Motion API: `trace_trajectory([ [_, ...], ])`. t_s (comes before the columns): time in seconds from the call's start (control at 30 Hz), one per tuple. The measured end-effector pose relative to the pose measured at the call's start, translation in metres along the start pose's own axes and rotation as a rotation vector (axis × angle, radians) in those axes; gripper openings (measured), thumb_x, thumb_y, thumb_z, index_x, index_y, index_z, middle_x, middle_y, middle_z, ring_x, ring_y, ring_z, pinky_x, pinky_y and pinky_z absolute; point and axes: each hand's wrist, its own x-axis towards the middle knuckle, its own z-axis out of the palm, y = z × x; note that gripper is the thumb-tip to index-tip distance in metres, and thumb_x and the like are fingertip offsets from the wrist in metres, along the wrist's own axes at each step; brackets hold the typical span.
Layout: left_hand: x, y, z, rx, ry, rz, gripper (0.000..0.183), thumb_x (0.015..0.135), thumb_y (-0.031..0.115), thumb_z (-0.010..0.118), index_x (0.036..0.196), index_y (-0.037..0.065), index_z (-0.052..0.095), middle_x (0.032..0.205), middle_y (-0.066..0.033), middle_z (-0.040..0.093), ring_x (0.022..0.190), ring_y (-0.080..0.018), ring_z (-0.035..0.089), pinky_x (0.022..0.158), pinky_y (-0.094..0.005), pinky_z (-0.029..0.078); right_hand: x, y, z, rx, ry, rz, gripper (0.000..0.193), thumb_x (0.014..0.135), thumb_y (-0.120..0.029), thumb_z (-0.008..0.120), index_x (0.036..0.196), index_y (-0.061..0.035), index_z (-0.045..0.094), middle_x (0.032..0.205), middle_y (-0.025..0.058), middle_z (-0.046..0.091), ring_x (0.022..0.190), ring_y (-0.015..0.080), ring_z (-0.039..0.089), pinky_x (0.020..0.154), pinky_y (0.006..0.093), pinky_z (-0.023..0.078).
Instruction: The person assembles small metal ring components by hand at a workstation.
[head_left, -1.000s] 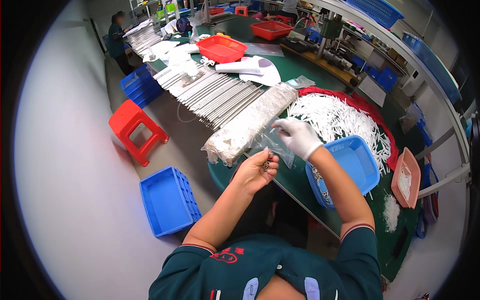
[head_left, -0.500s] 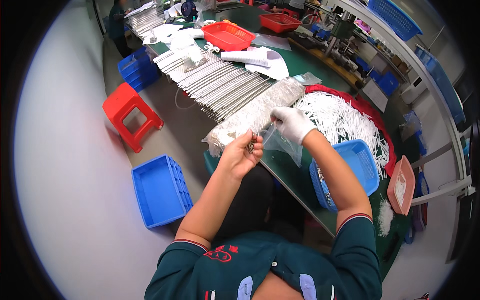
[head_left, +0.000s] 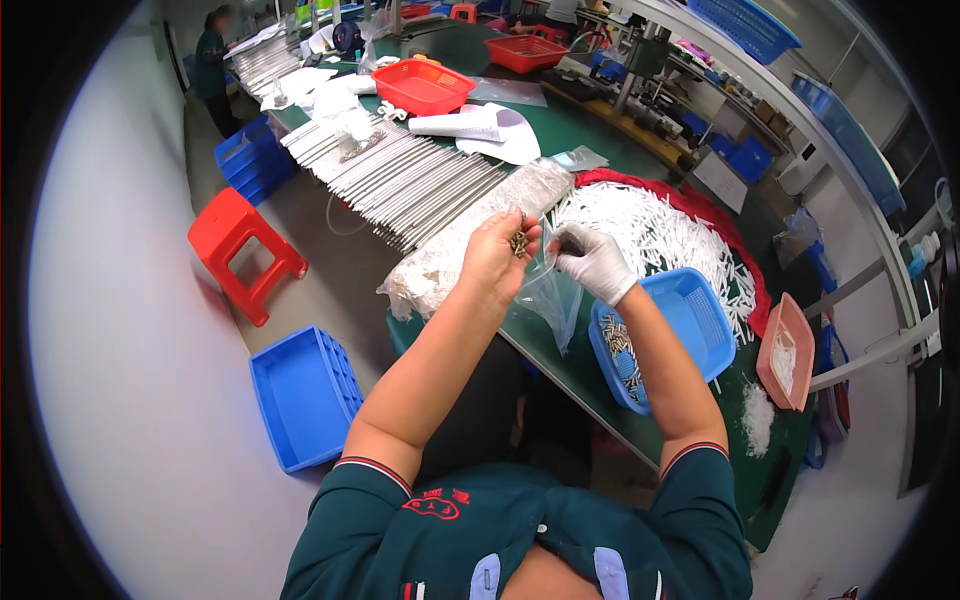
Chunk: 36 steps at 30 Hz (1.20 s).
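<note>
My bare left hand (head_left: 494, 252) is closed around several small brass-coloured metal pieces (head_left: 518, 243), which show between the curled fingers. Just to its right, my right hand (head_left: 598, 264) wears a white glove, its thumb and fingers pinched together; what they hold, if anything, is too small to make out. Below and between the hands a clear plastic bag (head_left: 548, 303) hangs over the table's edge. Behind my left hand lies a long bundle wrapped in cloudy plastic (head_left: 440, 255). A blue basket (head_left: 702, 318) under my right forearm contains short metal pins (head_left: 620, 350).
White sticks (head_left: 640, 225) are heaped on red cloth (head_left: 722, 210). Metal rods (head_left: 400, 180) lie in a row beyond the bundle. A pink basket (head_left: 787, 360) is at right. A red stool (head_left: 238, 250) and blue crate (head_left: 300, 400) stand on the floor at left.
My left hand has risen and turned, showing more of the metal pieces. The right hand has stayed close beside it, fingers still pinched. The whole view has shifted slightly.
</note>
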Motion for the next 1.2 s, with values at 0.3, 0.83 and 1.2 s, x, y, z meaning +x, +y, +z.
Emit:
trace_trajectory([
  [0.3, -0.009, 0.008, 0.043, 0.500, -0.229, 0.063, 0.011, 0.086, 0.024, 0.061, 0.088, 0.013, 0.061, 0.094, 0.0007, 0.067, 0.081, -0.0054, 0.053, 0.078, -0.0252, 0.030, -0.013, 0.003, -0.015, 0.202, 0.186, -0.035, 0.014, 0.078, -0.004, 0.066, 0.091, -0.0040, 0.061, 0.079, 0.0000, 0.061, 0.073, 0.0058, 0.055, 0.070, 0.0224, 0.048],
  [0.83, 0.021, 0.036, 0.065, 0.859, -0.301, 0.018, 0.011, 0.086, 0.024, 0.063, 0.083, 0.014, 0.060, 0.097, -0.0016, 0.068, 0.091, -0.0078, 0.055, 0.084, -0.0279, 0.034, 0.001, -0.008, -0.011, 0.113, 0.311, 0.092, 0.013, 0.077, -0.003, 0.063, 0.090, -0.0033, 0.061, 0.083, 0.0035, 0.063, 0.076, 0.0099, 0.058, 0.073, 0.0250, 0.048],
  [1.2, -0.031, 0.018, 0.051, 0.385, -0.435, 0.040, 0.012, 0.092, 0.016, 0.054, 0.095, 0.005, 0.058, 0.105, -0.0128, 0.063, 0.090, -0.0183, 0.059, 0.077, -0.0310, 0.047, -0.035, 0.003, -0.033, 0.038, 0.253, -0.051, 0.022, 0.080, 0.001, 0.061, 0.102, -0.0051, 0.062, 0.084, 0.0029, 0.062, 0.077, 0.0083, 0.058, 0.073, 0.0228, 0.048],
])
